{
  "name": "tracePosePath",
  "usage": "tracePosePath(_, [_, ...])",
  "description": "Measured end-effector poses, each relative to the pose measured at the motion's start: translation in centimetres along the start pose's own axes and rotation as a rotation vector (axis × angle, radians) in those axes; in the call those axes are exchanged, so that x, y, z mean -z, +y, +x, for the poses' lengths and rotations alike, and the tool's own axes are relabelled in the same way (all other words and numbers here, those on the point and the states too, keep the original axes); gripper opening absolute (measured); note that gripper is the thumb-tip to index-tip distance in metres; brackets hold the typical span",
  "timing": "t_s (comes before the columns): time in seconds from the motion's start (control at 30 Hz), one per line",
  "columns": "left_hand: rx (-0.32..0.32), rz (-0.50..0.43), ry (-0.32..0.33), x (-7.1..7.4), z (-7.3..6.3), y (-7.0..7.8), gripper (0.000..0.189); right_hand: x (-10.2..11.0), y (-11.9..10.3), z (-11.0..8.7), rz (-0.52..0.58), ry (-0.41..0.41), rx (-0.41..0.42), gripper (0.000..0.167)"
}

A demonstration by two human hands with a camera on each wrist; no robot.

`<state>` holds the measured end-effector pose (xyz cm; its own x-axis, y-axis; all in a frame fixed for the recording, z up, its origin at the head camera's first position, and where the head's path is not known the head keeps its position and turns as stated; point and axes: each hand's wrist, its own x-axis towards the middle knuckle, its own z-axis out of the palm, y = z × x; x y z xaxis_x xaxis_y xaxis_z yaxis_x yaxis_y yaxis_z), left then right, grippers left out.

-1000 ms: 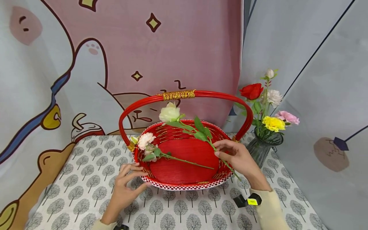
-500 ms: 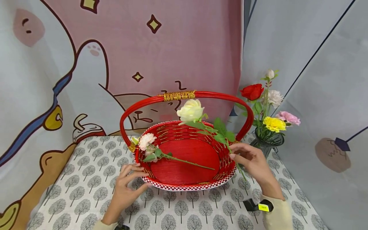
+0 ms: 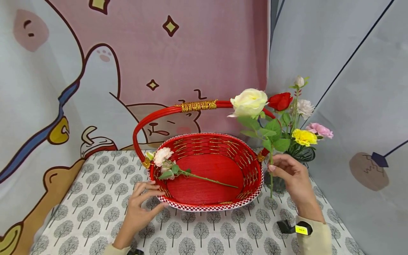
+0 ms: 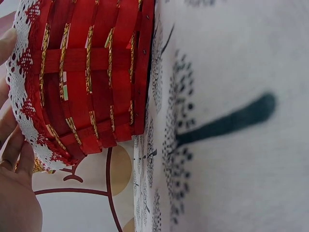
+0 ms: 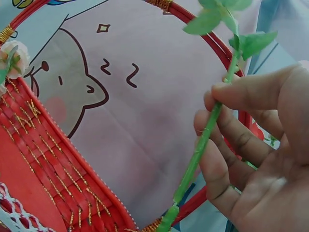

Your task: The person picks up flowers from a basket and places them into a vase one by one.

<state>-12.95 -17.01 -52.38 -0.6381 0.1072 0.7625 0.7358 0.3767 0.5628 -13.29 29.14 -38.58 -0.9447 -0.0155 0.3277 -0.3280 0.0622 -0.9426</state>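
Near the basket's right end, my right hand [image 3: 291, 177] pinches the green stem of a cream-white artificial rose [image 3: 250, 102] between thumb and fingers. The rose stands nearly upright, its bloom overlapping the handle's right side in the head view; its stem [image 5: 199, 150] shows close up in the right wrist view. The red woven basket [image 3: 204, 207] has a white lace rim and tall handle. At its left front rim, my left hand [image 3: 138, 209] rests with thumb and fingers spread, fingertips on the lace [image 4: 21, 96]. A spray of pale pink flowers [image 3: 163, 156] lies inside the basket.
Behind my right hand stands a dark glass vase [image 3: 277, 183], partly hidden, holding red, yellow, pink and pale flowers [image 3: 304, 137]. A tree-print cloth [image 3: 188, 230] covers the table. Printed cartoon curtains [image 3: 223, 53] hang behind and at the sides.
My right hand has moved right with the white rose, from over the basket to beside the vase. The rose has turned from slanting to nearly upright. My left hand stays at the rim.
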Motion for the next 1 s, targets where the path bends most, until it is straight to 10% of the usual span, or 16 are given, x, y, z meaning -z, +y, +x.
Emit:
tracePosePath(0.63, [-0.029, -0.003, 0.001, 0.0, 0.0, -0.4, 0.04, 1.2, -2.1, 2.5, 0.101, 0.379, -0.002, 0.031])
tracePosePath(1.0, [0.001, 0.005, -0.015, 0.1, -0.2, -0.4, 0.044, 2.4, -3.5, 4.7, 0.064, 0.464, 0.004, 0.034])
